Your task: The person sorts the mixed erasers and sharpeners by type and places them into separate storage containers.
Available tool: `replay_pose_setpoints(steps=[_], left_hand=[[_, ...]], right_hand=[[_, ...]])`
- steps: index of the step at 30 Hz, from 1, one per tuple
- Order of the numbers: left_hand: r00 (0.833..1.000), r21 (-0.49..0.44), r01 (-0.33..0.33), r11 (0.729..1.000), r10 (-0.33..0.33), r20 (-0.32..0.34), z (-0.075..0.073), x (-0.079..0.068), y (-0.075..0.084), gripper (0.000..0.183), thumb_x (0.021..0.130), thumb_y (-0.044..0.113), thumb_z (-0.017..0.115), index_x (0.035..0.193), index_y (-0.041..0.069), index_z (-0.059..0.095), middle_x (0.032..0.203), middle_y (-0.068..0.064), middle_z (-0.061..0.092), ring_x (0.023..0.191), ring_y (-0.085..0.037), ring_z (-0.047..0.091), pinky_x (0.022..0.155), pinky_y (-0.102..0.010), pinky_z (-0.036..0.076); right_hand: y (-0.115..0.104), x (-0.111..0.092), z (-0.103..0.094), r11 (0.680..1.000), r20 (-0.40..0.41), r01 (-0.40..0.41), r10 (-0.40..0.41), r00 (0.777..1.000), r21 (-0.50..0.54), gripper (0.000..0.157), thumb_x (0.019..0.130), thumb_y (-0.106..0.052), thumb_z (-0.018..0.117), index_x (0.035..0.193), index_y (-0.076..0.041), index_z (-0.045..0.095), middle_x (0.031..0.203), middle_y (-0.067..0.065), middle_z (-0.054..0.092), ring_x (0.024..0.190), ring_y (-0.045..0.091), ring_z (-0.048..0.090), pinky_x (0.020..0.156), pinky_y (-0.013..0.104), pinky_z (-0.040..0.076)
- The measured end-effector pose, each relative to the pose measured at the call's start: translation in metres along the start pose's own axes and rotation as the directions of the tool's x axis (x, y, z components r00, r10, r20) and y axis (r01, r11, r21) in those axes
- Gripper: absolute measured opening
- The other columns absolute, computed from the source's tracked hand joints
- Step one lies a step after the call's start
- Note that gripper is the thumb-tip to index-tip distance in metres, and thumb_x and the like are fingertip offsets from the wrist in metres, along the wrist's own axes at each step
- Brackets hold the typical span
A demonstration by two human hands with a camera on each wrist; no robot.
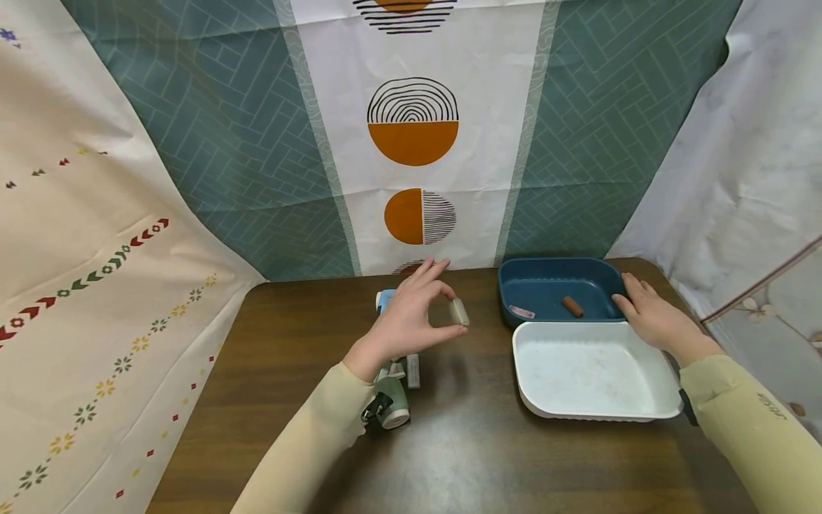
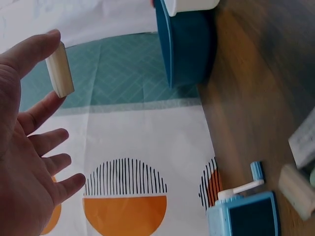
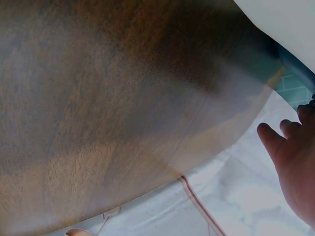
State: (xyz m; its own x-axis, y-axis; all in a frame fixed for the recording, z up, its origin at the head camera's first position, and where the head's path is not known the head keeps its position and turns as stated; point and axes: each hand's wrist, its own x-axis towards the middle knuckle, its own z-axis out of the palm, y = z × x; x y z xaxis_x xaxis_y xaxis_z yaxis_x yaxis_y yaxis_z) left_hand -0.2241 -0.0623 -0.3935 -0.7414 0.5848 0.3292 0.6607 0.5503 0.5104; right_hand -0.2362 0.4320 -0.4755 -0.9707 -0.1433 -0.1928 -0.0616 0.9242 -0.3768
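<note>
My left hand (image 1: 411, 310) is raised over the table, pinching a small cream-coloured block (image 1: 459, 313) between thumb and index finger. In the left wrist view the block (image 2: 60, 71) stands nearly upright, the other fingers spread apart. My right hand (image 1: 661, 321) rests on the right rim of a blue bin (image 1: 552, 268), its thumb toward the inside. Inside the bin lie a brown block (image 1: 572, 307) and a flat pinkish-white piece (image 1: 522, 312). A white bin (image 1: 597, 371) stands just in front, touching or overlapping the blue one's near edge.
Below the left hand are a green cylinder-like thing (image 1: 393, 403) and a pale grey block (image 1: 414, 371), partly covered by the sleeve. A light-blue box with a crank (image 2: 246, 211) stands near the back cloth. Patterned cloths hang behind the brown table (image 1: 475, 450) and along its sides.
</note>
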Motion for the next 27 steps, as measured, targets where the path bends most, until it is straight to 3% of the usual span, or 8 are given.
replay_pose_setpoints(steps=[5, 16, 27], left_hand=[[1.000, 0.015, 0.011, 1.000, -0.011, 0.021, 0.011, 0.012, 0.004, 0.042, 0.089, 0.044, 0.088, 0.115, 0.017, 0.069, 0.174, -0.005, 0.032, 0.164, -0.024, 0.014, 0.128, -0.057, 0.022], [0.993, 0.058, 0.014, 0.998, -0.020, 0.112, 0.037, 0.041, 0.019, 0.043, 0.093, 0.043, 0.084, 0.124, 0.017, 0.071, 0.173, -0.010, 0.033, 0.164, -0.030, 0.015, 0.128, -0.058, 0.022], [0.977, 0.250, 0.012, 0.968, -0.064, 0.202, 0.073, 0.070, 0.021, 0.044, 0.099, 0.044, 0.077, 0.133, 0.018, 0.069, 0.173, -0.010, 0.034, 0.163, -0.033, 0.019, 0.129, -0.052, 0.022]], right_hand=[[0.001, 0.000, -0.001, 1.000, -0.005, -0.001, 0.001, 1.000, -0.001, 0.081, 0.117, -0.050, 0.020, 0.165, 0.007, -0.011, 0.171, 0.036, -0.007, 0.156, 0.060, -0.003, 0.119, 0.076, 0.011], [0.000, -0.002, 0.000, 1.000, -0.002, -0.011, 0.011, 1.000, 0.005, 0.080, 0.117, -0.049, 0.021, 0.165, 0.008, -0.010, 0.171, 0.037, -0.006, 0.156, 0.060, -0.003, 0.120, 0.075, 0.009], [0.000, -0.001, 0.001, 1.000, -0.009, 0.007, -0.007, 1.000, 0.004, 0.081, 0.117, -0.051, 0.019, 0.165, 0.008, -0.009, 0.171, 0.036, -0.006, 0.156, 0.060, -0.002, 0.120, 0.075, 0.010]])
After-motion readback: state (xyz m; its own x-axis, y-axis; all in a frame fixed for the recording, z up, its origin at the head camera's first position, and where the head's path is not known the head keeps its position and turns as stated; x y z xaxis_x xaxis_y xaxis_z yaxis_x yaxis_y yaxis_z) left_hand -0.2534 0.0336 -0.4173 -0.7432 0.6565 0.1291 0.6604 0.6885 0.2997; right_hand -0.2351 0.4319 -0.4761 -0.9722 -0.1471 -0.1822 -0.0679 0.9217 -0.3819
